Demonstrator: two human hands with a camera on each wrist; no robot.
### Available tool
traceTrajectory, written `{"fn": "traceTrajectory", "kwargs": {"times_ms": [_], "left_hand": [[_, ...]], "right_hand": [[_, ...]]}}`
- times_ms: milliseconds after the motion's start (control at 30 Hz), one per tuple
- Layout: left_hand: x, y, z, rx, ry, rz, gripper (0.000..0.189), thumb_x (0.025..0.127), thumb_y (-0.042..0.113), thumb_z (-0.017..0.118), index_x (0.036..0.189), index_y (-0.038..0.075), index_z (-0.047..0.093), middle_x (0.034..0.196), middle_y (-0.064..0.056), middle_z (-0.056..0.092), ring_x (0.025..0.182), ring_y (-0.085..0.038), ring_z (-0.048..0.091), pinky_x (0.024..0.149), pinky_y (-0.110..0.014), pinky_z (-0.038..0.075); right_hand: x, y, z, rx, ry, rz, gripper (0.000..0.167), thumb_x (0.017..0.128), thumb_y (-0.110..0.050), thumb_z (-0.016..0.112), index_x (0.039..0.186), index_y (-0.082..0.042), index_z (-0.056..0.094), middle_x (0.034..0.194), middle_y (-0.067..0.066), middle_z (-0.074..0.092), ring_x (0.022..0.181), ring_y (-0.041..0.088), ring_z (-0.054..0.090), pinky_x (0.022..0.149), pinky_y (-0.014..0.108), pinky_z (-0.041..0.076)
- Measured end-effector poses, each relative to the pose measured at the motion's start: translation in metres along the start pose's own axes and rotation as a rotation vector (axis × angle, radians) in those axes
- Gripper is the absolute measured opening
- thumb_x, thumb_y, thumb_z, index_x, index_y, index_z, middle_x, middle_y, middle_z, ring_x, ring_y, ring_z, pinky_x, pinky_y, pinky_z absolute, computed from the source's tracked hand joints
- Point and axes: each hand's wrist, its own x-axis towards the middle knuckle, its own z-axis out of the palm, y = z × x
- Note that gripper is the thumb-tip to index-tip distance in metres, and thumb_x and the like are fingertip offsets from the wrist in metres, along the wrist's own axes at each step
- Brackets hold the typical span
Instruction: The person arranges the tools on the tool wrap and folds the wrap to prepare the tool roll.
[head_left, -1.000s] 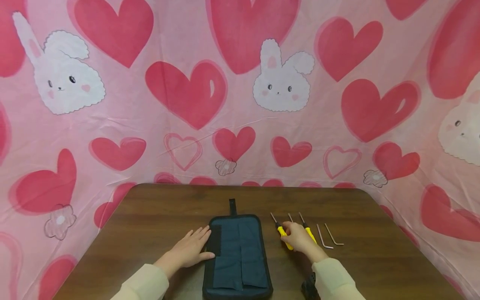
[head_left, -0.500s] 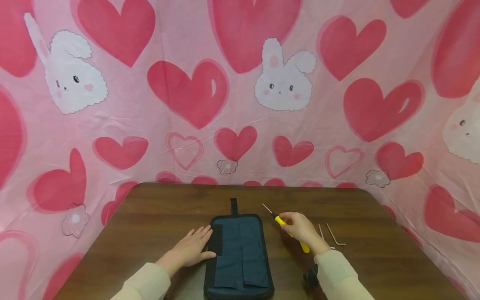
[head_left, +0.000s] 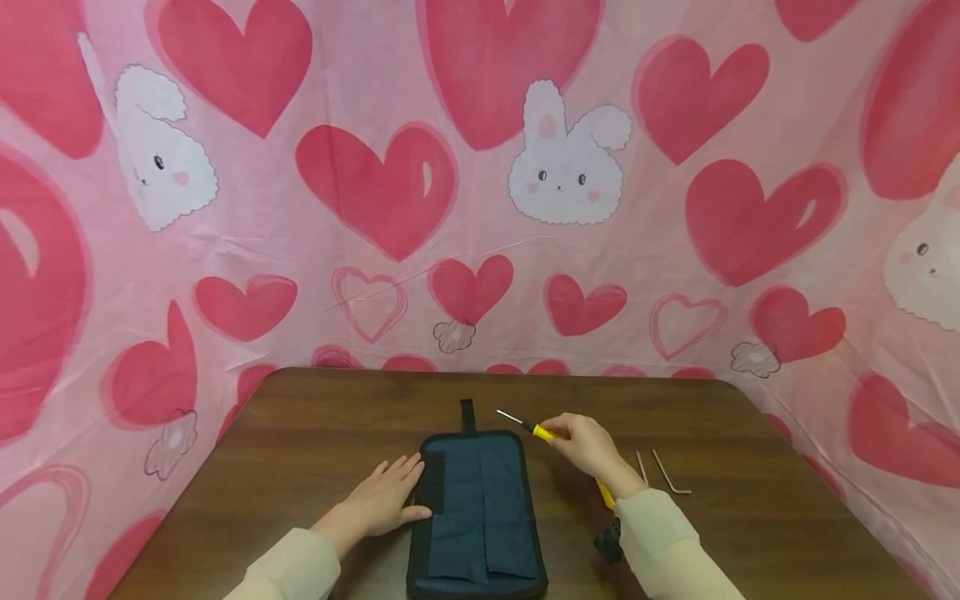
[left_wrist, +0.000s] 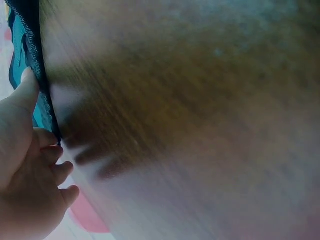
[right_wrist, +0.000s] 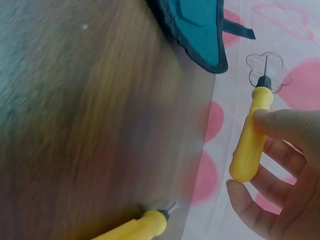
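A dark blue tool pouch with black edging and several pockets lies flat on the table. My left hand rests at its left side, fingers extended and touching the edge; the thumb lies on the pouch fabric. My right hand pinches a yellow-handled screwdriver between thumb and fingers, raised above the table to the right of the pouch, its tip pointing far left. Beneath this hand lies another yellow screwdriver, partly hidden in the head view.
Two L-shaped hex keys lie right of the right hand; the right one shows fully, the other is partly covered by the arm. A black strap sticks out from the pouch's far end. A heart-patterned cloth hangs behind the table.
My right hand has picked up one screwdriver from the table and carried it left and upward, toward the pouch's far right corner. The left hand has stayed on the pouch's edge.
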Motion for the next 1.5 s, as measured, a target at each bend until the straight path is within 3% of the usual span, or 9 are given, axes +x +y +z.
{"fn": "traceTrajectory", "kwargs": {"times_ms": [233, 433, 800, 1500], "left_hand": [[0.001, -0.002, 0.003, 0.026, -0.001, -0.004, 0.074, 0.087, 0.048, 0.055, 0.136, -0.005, 0.039, 0.143, -0.019, 0.033, 0.131, -0.037, 0.027, 0.103, -0.054, 0.020], [0.003, -0.004, 0.006, 0.044, 0.012, 0.001, 0.075, 0.086, 0.049, 0.056, 0.135, -0.005, 0.040, 0.142, -0.019, 0.034, 0.130, -0.037, 0.028, 0.103, -0.054, 0.021], [0.006, -0.006, 0.006, 0.039, -0.003, -0.016, 0.075, 0.086, 0.051, 0.055, 0.136, -0.004, 0.040, 0.143, -0.018, 0.034, 0.131, -0.036, 0.028, 0.104, -0.053, 0.021], [0.007, -0.004, 0.006, 0.040, -0.005, -0.036, 0.075, 0.085, 0.051, 0.057, 0.134, -0.004, 0.042, 0.142, -0.018, 0.036, 0.131, -0.035, 0.029, 0.104, -0.052, 0.021]], "right_hand": [[0.011, -0.009, 0.011, -0.039, 0.017, -0.088, 0.018, 0.078, -0.010, 0.073, 0.095, -0.014, 0.073, 0.088, -0.005, 0.065, 0.079, 0.017, 0.060, 0.074, 0.038, 0.050], [0.016, -0.018, 0.017, -0.016, -0.021, -0.126, 0.017, 0.080, -0.010, 0.071, 0.096, -0.013, 0.072, 0.087, -0.005, 0.064, 0.078, 0.015, 0.058, 0.075, 0.035, 0.050], [0.022, -0.030, 0.030, -0.081, -0.078, -0.184, 0.017, 0.080, -0.010, 0.071, 0.097, -0.011, 0.072, 0.088, -0.002, 0.064, 0.080, 0.018, 0.059, 0.077, 0.038, 0.050], [0.028, -0.037, 0.051, -0.143, -0.175, -0.178, 0.016, 0.082, -0.010, 0.070, 0.097, -0.013, 0.073, 0.092, -0.002, 0.065, 0.083, 0.017, 0.059, 0.081, 0.037, 0.049]]}}
